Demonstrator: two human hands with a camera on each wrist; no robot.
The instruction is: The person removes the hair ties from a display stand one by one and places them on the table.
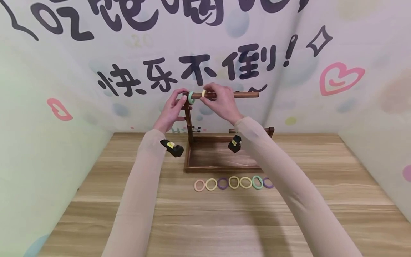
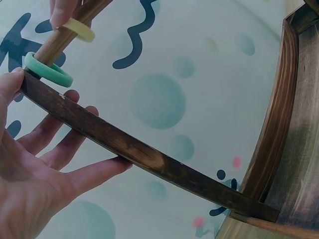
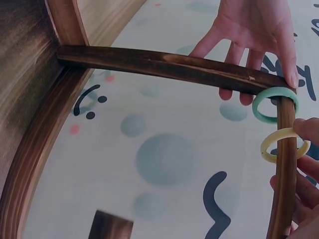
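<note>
A pale yellow ring (image 1: 203, 94) hangs around the upper rod (image 1: 247, 95) of a dark wooden stand, pinched by my right hand (image 1: 224, 102). Just to its left, a mint green ring (image 3: 257, 110) encircles the same rod close to the post (image 1: 188, 123). My left hand (image 1: 170, 111) grips the top of that post. In the left wrist view its thumb presses the corner where rod and post meet, while the other fingers lie against the post lower down. Both rings are apart from each other.
The stand's base tray (image 1: 221, 170) sits at the back of the wooden table (image 1: 205, 221). A shorter rod (image 1: 233, 131) shows at right, partly behind my right sleeve. In front lies a row of several pink, yellow, purple and green rings, including a pink ring (image 1: 199, 191). A printed backdrop (image 1: 289, 100) stands behind.
</note>
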